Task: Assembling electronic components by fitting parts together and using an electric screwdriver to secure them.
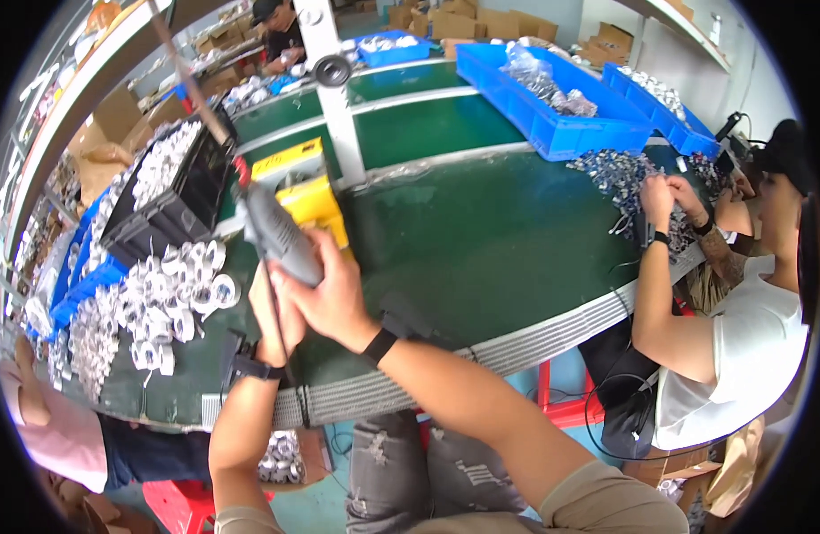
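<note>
My right hand (334, 298) is wrapped tight around the grey hanging power screwdriver (276, 233), gripping its barrel just above the green conveyor belt (481, 249). My left hand (269, 311) sits right beneath it, touching, fingers curled; what they pinch I cannot tell. Shiny round metal parts (174, 298) heap at 9 o'clock, a yellow box (307, 182) at 12.

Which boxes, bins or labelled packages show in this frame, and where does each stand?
Yellow box: on the green table beyond the right hand, rectangular, pale label strip on its top edge.
Black crate: far left, tilted, full of silvery parts.
Blue bins: far right side, long and shallow, holding bagged metal parts.
Cardboard cartons: brown, stacked along the back wall.
No screen in view.
</note>
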`<state>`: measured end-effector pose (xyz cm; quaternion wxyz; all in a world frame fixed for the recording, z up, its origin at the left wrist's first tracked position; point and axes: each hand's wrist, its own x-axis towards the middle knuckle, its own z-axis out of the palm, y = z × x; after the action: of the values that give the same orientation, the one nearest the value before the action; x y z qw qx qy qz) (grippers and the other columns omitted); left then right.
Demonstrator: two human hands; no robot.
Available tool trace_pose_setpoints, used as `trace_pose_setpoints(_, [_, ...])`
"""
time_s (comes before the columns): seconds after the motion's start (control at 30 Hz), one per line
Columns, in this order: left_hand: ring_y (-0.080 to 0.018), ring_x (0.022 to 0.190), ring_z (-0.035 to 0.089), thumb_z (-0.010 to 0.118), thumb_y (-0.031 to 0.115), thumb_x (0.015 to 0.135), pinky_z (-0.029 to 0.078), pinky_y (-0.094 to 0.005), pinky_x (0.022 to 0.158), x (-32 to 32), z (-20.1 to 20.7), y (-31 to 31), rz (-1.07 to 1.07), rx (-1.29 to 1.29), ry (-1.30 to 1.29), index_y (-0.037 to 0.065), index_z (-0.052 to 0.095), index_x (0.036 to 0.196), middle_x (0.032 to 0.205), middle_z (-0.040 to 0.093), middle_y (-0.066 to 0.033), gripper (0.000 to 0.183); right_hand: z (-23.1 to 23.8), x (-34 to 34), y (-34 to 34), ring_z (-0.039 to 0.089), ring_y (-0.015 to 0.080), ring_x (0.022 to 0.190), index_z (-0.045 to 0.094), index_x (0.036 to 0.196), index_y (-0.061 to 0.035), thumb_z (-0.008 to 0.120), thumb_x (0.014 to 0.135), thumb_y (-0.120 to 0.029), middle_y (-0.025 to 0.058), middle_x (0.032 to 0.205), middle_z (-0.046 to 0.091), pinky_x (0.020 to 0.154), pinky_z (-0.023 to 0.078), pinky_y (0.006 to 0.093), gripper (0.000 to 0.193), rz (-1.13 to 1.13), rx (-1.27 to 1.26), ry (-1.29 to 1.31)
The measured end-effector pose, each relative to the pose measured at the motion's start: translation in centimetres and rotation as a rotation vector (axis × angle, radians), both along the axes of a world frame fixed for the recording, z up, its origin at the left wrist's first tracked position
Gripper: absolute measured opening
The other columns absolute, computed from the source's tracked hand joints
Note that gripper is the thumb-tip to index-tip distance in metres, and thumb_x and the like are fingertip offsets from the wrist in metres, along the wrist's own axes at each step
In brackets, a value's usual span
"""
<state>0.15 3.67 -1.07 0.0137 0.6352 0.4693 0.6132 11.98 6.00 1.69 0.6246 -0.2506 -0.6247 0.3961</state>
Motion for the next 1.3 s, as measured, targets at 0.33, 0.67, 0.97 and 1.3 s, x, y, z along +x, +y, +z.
trace_pose_setpoints(0.33, [-0.0234, 0.077, 0.055, 0.04, 0.012, 0.099, 0.045, -0.031, 0.072, -0.7, 1.3, 0.4, -0.112, 0.026, -0.012, -0.005, 0.058, 0.094, 0.089, 0.056, -0.0131, 0.025, -0.2, 0.9, 3.2, 0.061, 0.0259, 0.095, 0.044, 0.125, -0.0012, 0.063, 0.089, -0.044, 0.0158, 0.105, 0.06, 0.08, 0.049, 0.0375, 0.058, 0.57, -0.06, -0.222])
trace_pose_setpoints(0.67, [-0.0101, 0.05, 0.05, 0.047, 0.017, 0.1, 0.04, -0.0247, 0.042, -0.4, 1.8, -0.5, -0.167, -0.098, -0.311, -0.005, 0.061, 0.083, 0.08, 0.054, -0.0063, 0.032, -0.4, 0.7, 1.9, 0.048, 0.0131, 0.114, 0.037, 0.138, -0.0059, 0.057, 0.096, -0.032, 0.0047, 0.124, 0.05, 0.096, 0.041, 0.0293, 0.054, 0.66, -0.121, -0.201])
trace_pose_setpoints(0.97, [-0.0105, 0.046, 0.052, 0.046, 0.019, 0.101, 0.041, -0.0249, 0.042, -0.5, 1.7, -0.4, -0.198, -0.13, -0.307, -0.003, 0.061, 0.082, 0.075, 0.052, -0.0061, 0.033, -0.4, 1.3, 2.4, 0.052, 0.0119, 0.103, 0.036, 0.14, -0.0075, 0.056, 0.097, -0.032, 0.0025, 0.116, 0.052, 0.092, 0.043, 0.0289, 0.054, 0.723, -0.154, -0.215])
trace_pose_setpoints(1.3, [-0.0109, 0.057, 0.057, 0.046, 0.016, 0.101, 0.045, -0.025, 0.05, 0.4, 1.6, 0.1, -0.294, -0.19, -0.348, -0.005, 0.059, 0.091, 0.083, 0.054, -0.0074, 0.027, -0.4, 2.4, 4.4, 0.06, 0.013, 0.069, 0.032, 0.136, -0.0053, 0.063, 0.092, -0.032, 0.0045, 0.093, 0.058, 0.063, 0.052, 0.0265, 0.061, 0.678, -0.108, -0.197])
